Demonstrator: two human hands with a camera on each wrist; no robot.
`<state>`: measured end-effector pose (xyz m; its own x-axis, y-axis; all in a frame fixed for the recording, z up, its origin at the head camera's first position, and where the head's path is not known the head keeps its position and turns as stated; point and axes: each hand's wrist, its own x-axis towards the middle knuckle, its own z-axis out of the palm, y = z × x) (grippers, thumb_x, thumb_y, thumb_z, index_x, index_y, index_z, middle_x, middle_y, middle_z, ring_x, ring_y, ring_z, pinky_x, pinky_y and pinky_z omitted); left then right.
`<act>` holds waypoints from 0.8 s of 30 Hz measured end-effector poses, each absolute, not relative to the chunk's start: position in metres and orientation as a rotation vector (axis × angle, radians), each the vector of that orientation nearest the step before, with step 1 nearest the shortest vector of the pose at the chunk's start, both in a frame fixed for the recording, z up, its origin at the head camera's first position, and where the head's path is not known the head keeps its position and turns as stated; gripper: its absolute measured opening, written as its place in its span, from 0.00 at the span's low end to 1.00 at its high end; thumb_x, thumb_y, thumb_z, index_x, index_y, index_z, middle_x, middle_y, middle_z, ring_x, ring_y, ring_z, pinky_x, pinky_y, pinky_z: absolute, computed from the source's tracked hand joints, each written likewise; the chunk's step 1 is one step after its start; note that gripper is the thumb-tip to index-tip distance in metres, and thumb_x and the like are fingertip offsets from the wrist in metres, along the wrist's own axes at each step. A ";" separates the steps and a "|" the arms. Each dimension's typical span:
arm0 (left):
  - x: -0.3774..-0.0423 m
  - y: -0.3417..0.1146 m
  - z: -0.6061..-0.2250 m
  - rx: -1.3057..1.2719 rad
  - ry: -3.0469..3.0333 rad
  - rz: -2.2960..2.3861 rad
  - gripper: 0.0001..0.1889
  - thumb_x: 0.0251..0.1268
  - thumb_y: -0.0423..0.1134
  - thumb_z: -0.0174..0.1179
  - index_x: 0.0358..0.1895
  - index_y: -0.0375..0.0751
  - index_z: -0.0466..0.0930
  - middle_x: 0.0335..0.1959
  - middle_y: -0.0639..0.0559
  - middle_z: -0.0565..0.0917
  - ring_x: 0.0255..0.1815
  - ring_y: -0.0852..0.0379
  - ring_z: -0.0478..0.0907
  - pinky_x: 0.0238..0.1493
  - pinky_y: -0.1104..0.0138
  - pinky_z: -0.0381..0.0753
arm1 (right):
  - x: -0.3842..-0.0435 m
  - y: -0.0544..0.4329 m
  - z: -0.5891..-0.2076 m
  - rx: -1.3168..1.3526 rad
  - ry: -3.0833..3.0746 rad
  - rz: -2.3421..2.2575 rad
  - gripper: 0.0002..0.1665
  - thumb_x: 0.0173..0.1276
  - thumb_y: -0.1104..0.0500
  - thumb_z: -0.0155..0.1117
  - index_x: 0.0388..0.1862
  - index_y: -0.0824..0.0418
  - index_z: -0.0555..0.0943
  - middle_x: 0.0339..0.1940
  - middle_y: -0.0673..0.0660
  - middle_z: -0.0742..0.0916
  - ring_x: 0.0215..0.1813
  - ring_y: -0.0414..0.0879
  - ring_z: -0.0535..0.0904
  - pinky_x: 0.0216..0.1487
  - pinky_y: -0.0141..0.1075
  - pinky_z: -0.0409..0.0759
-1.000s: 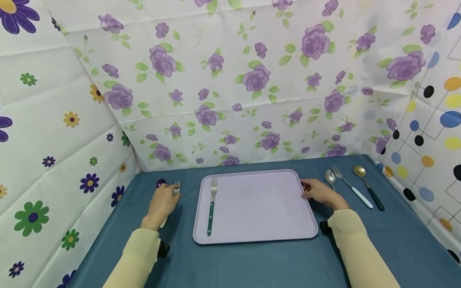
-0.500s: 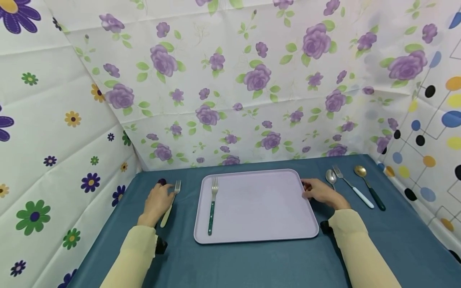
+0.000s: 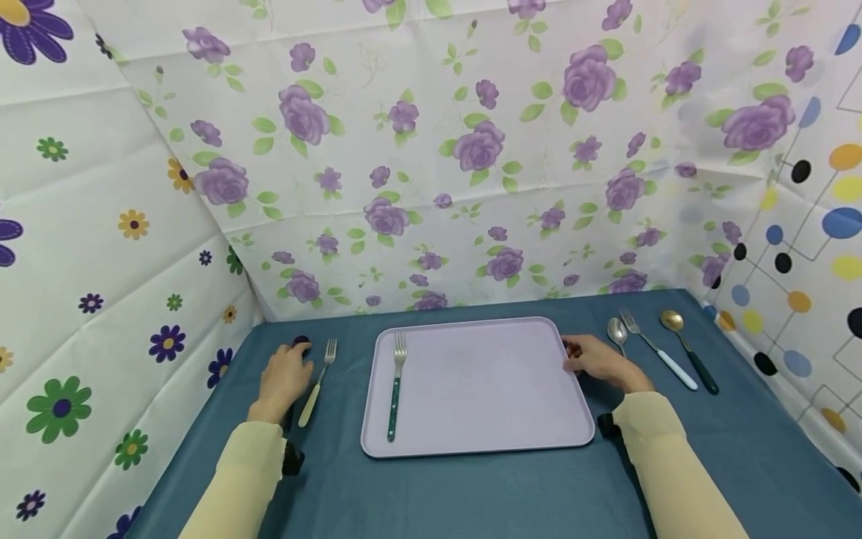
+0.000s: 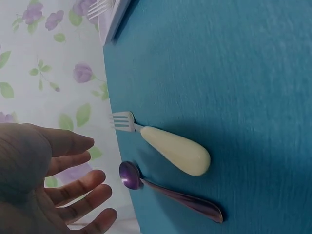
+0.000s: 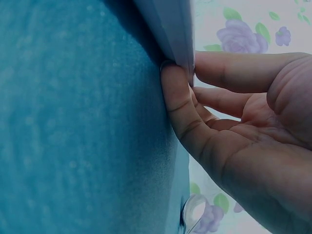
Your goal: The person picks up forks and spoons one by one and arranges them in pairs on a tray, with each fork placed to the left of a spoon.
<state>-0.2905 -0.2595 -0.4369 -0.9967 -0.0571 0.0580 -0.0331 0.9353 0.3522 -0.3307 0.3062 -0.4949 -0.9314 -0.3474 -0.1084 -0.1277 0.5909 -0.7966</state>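
Note:
My left hand [image 3: 286, 378] hovers over a purple spoon [image 4: 168, 190], hiding most of it in the head view. In the left wrist view its fingers are apart and loosely bent, with nothing between them. Just right of this hand lies a fork with a cream handle [image 3: 315, 385]. At the right edge of the lilac tray [image 3: 485, 389], my right hand [image 3: 598, 361] pinches the rim between thumb and fingers, as the right wrist view also shows. On the tray's left side rests a fork with a green handle [image 3: 395, 385].
Right of the tray lie a silver spoon [image 3: 616, 331], partly behind the right hand, a fork with a white handle [image 3: 673, 368] and a gold spoon with a dark green handle [image 3: 697, 363]. Patterned cloth walls [image 3: 431, 150] surround the blue tablecloth [image 3: 431, 498].
My left hand has moved left from the cream-handled fork, which now lies uncovered, to over the purple spoon. The right hand and the tray stay in place.

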 end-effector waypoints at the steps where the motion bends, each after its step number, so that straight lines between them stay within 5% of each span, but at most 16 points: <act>1: -0.291 -0.260 -0.437 0.072 -3.028 -0.555 0.23 0.77 0.32 0.53 0.71 0.26 0.71 0.61 0.21 0.72 0.58 0.24 0.73 0.55 0.34 0.75 | -0.331 0.306 -0.495 -0.389 2.569 -1.257 0.39 0.69 0.73 0.63 0.75 0.84 0.61 0.38 0.61 0.79 0.40 0.51 0.76 0.41 0.42 0.82; 24: -0.292 -0.274 -0.452 0.225 -3.184 -0.588 0.28 0.75 0.31 0.51 0.75 0.23 0.63 0.67 0.17 0.66 0.64 0.21 0.69 0.62 0.31 0.71 | -0.329 0.306 -0.493 -0.381 2.571 -1.257 0.38 0.68 0.73 0.62 0.74 0.84 0.61 0.37 0.61 0.78 0.39 0.51 0.75 0.39 0.39 0.80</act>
<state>-0.2919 -0.2745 -0.4523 -0.9851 -0.1168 -0.1265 -0.1543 0.9249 0.3476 -0.3294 0.3058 -0.4926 -0.9333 -0.3413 -0.1114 -0.1216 0.5926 -0.7963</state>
